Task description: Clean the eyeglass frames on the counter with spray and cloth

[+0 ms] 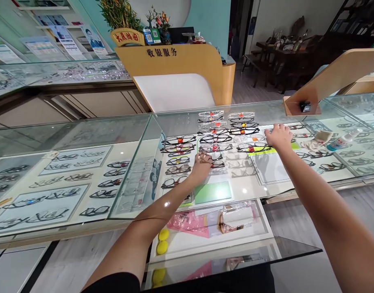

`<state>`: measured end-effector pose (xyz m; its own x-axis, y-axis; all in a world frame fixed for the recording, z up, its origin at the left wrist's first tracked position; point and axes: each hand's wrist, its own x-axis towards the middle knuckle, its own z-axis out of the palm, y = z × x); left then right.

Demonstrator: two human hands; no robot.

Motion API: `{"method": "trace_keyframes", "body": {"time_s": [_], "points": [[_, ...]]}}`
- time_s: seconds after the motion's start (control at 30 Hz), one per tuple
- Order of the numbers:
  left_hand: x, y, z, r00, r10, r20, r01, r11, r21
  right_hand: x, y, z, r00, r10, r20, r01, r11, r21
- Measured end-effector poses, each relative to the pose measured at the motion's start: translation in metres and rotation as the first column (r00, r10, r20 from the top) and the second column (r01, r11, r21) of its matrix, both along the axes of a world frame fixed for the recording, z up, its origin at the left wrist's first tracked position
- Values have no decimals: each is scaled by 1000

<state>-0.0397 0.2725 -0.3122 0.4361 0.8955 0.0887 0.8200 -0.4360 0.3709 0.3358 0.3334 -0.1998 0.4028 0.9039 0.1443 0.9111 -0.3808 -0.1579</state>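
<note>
My left hand [203,165] reaches in among rows of eyeglasses, its fingers curled. Dark eyeglasses with a red tag [217,164] lie right beside its fingertips; what the fingers hold, if anything, is hidden. My right hand [278,136] is farther right over the counter, fingers spread and pointing away from me. Close to its left side are black eyeglasses [254,148] with a red tag, above a yellow-green strip [256,151]. Several tagged frames, among them black eyeglasses [244,131], stand in two columns between and beyond my hands. A green card [213,192] lies nearer to me.
The glass display counter [130,179] runs across, with more eyeglasses inside. Below my left arm a white drawer [217,248] stands open, holding pink packaging [189,224] and yellow round items [162,247]. A spray bottle [344,139], a cloth [317,140] and a wooden-backed stand [324,83] are at right.
</note>
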Motion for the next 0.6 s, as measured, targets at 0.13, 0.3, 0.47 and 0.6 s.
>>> {"method": "trace_keyframes", "body": {"time_s": [0.13,0.3,0.47,0.6], "points": [[-6,-42,15,1000,-11,-27,13,999,41,-1,-1,2,1000,-2,-1,2,1000,-12],[-18,-105,35,992,-122,5,122,983,-140,1,0,0,1000,7,-10,-7,1000,-5],[-43,-161,70,981,-193,12,178,880,-440,3,0,-1,1000,7,-19,-7,1000,-3],[-58,-198,110,959,-216,183,282,784,-552,3,0,-1,1000,6,-10,-6,1000,-3]]}}
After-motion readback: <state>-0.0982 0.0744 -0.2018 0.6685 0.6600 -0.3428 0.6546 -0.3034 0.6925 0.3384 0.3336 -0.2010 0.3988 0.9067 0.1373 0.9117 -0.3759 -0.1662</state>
